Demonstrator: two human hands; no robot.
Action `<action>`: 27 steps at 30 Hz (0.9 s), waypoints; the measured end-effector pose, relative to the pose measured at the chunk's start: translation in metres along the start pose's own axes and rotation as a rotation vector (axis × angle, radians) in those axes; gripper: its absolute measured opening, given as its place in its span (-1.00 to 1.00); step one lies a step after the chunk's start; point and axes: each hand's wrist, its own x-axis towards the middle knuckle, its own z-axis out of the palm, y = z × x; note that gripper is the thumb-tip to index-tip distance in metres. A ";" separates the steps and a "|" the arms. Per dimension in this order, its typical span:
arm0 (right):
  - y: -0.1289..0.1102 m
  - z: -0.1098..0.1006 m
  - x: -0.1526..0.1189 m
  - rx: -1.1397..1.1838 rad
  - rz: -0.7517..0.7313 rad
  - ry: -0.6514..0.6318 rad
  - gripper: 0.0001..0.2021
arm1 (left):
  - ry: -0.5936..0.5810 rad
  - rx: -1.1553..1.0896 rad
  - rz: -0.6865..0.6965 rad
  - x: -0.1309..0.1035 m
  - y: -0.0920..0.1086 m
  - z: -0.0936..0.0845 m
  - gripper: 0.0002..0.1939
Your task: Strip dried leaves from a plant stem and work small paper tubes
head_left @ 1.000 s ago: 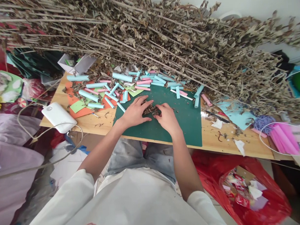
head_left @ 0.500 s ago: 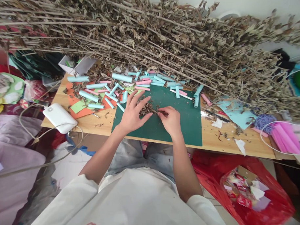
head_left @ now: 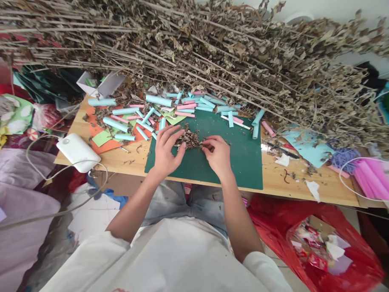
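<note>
On a dark green mat lies a small heap of crumbled dry leaves. My left hand is at the heap's left edge, thumb and fingers apart, with nothing held. At the right edge of the heap is my right hand, its thumb and fingertips pinched together. Whatever may be between those fingertips is too small to name. Rolled blue paper tubes and pink paper tubes lie scattered behind the heap and to its left.
Dried leafy stalks are piled along the back. A white power bank with a cable sits at the left table edge. To the right are a black pen, purple yarn and, below, a red bag of scraps.
My left hand has moved left and slightly down, off the heap, uncovering more of the leaves. My right hand has shifted slightly left and its fingertips stay pinched.
</note>
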 end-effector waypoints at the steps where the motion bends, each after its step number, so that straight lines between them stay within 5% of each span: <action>1: 0.001 0.000 0.001 -0.023 -0.024 0.002 -0.78 | 0.004 -0.007 -0.002 -0.001 0.000 0.000 -0.66; 5: 0.005 -0.001 0.009 -0.151 -0.082 -0.075 -0.55 | 0.009 -0.033 -0.011 -0.006 0.000 0.002 -0.67; 13: 0.005 -0.005 0.011 -0.174 -0.081 -0.090 -0.83 | 0.046 0.024 -0.041 -0.009 -0.004 0.004 -0.69; 19: 0.008 -0.011 0.021 -0.178 -0.056 0.012 -0.84 | 0.102 0.037 -0.054 -0.013 -0.007 0.005 -0.70; 27: 0.006 0.003 0.034 -0.363 -0.145 -0.079 -0.77 | 0.131 -0.018 -0.073 -0.015 -0.006 0.004 -0.72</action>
